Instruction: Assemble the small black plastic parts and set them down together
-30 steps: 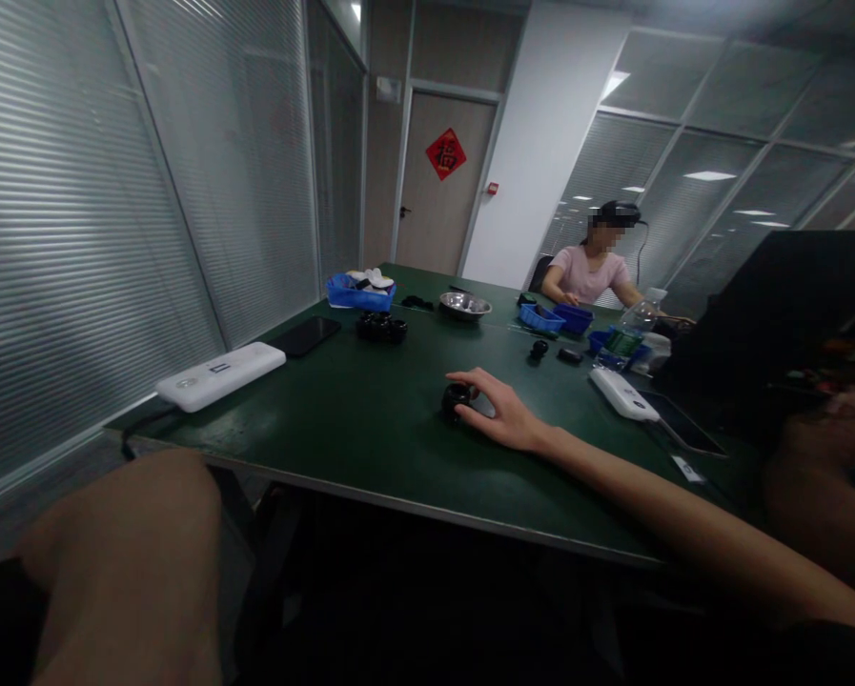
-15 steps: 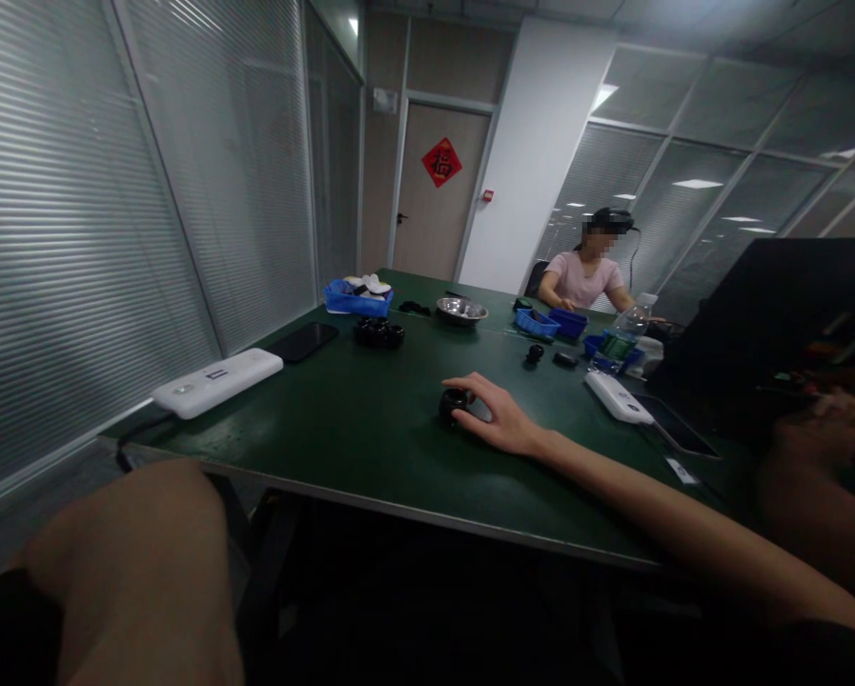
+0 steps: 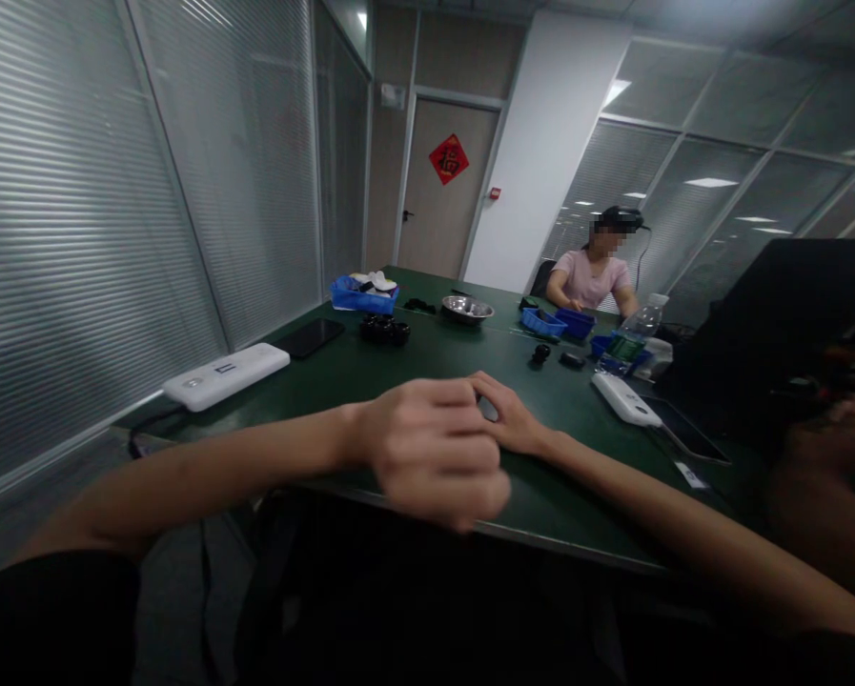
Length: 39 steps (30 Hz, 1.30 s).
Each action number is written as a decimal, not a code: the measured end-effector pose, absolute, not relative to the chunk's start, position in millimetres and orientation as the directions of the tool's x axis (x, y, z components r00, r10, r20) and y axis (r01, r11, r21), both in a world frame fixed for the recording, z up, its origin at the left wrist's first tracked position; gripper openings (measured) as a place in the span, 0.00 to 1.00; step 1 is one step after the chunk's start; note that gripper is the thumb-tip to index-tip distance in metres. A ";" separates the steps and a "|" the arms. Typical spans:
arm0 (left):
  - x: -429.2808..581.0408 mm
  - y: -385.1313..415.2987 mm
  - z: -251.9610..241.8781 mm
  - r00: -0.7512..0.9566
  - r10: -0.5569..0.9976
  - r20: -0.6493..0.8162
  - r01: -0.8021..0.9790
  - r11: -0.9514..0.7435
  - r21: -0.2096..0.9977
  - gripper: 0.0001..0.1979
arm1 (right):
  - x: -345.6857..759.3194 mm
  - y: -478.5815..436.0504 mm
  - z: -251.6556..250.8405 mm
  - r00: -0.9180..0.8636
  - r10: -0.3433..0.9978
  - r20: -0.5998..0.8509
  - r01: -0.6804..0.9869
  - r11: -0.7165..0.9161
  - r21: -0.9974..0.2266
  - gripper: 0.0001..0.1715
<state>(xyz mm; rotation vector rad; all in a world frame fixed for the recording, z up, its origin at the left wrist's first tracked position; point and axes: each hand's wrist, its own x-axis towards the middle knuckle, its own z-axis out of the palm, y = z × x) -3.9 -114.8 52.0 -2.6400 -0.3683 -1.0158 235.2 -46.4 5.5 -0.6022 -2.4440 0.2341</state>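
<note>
Raised above the near part of the green table, my left hand is closed in a fist and slightly blurred. What it holds, if anything, is hidden inside the curled fingers. Just behind and to the right, my right hand rests on the table with thumb and fingers curved. The left fist covers its fingertips and nearly all of the small round black object they gripped in the earlier picture. Whether the left knuckles touch the right hand I cannot tell.
Several black round pieces sit at the left, near a phone and white power bank. Farther back are a blue basket and metal bowl. A bottle stands right; a co-worker sits opposite.
My left hand has come up from the lower left, over the table edge, and now hides the black object. My right hand has kept its place and shape.
</note>
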 end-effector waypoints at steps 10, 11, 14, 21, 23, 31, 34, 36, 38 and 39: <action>6.7 -42.0 15.2 0.552 0.680 0.483 0.342 -0.713 0.612 0.30 | 232.5 -46.9 7.8 -0.731 0.466 0.499 0.351 0.883 -0.311 0.20; 5.7 -40.7 13.7 0.551 0.691 0.469 0.341 -0.699 0.628 0.33 | 232.5 -47.4 8.5 -0.734 0.466 0.494 0.351 0.883 -0.311 0.21; 1.7 -38.1 13.4 0.574 0.717 0.395 0.361 -0.655 0.664 0.40 | 233.5 -47.9 9.1 -0.736 0.468 0.489 0.364 0.883 -0.298 0.22; -4.5 -27.2 11.1 0.755 0.621 0.209 0.348 -0.651 0.675 0.32 | 234.0 -50.0 9.1 -0.736 0.469 0.487 0.371 0.882 -0.290 0.23; -5.5 -23.3 8.2 0.784 0.582 0.214 0.306 -0.663 0.683 0.32 | 233.9 -50.7 9.1 -0.742 0.462 0.486 0.363 0.886 -0.288 0.23; -4.4 -21.2 5.1 0.776 0.577 0.255 0.288 -0.683 0.671 0.26 | 235.5 -50.0 9.7 -0.732 0.462 0.501 0.377 0.887 -0.267 0.22; -4.9 -23.1 6.6 0.781 0.570 0.254 0.286 -0.689 0.666 0.25 | 234.5 -51.2 10.0 -0.735 0.443 0.512 0.356 0.896 -0.264 0.21; -5.5 -23.1 6.8 0.776 0.583 0.239 0.306 -0.680 0.667 0.25 | 233.9 -52.3 10.3 -0.745 0.424 0.516 0.334 0.906 -0.262 0.21; -6.0 -22.6 6.7 0.770 0.595 0.230 0.321 -0.674 0.665 0.26 | 233.9 -52.8 10.6 -0.752 0.412 0.515 0.323 0.911 -0.257 0.21; -6.1 -22.5 6.8 0.771 0.594 0.232 0.320 -0.676 0.664 0.26 | 234.0 -52.8 10.6 -0.752 0.411 0.515 0.324 0.911 -0.254 0.21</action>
